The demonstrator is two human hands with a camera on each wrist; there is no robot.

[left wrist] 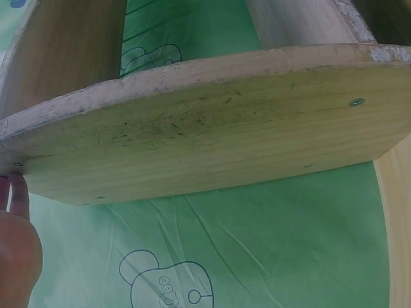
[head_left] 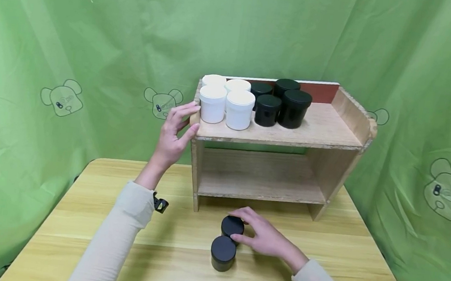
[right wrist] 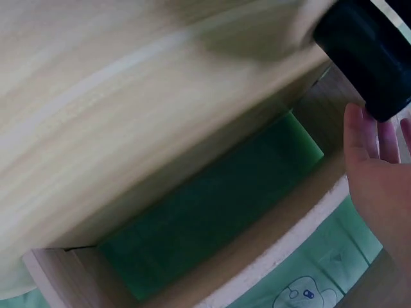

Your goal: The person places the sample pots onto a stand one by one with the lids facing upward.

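A wooden shelf (head_left: 261, 195) stands at the back of the table. My left hand (head_left: 173, 137) grips the upper front corner of its left side panel (left wrist: 212, 135), with the thumb near the front edge. Two black lidded jars stand on the table before the shelf, one close behind the other. Around the lid of the rear black jar (head_left: 231, 225) are the thumb and fingers of my right hand (head_left: 266, 235). In the right wrist view, the fingertips (right wrist: 354, 122) meet the edge of a dark jar (right wrist: 366, 61). The front black jar (head_left: 222, 254) stands upright, nearest me.
On the shelf's top board (head_left: 327, 124), several white lidded jars (head_left: 239, 112) stand at the left, with several black jars (head_left: 294, 111) beside them. A lower board (head_left: 263, 175) lies beneath. Green printed cloth (head_left: 108, 30) hangs behind and at both sides of the table (head_left: 73, 230).
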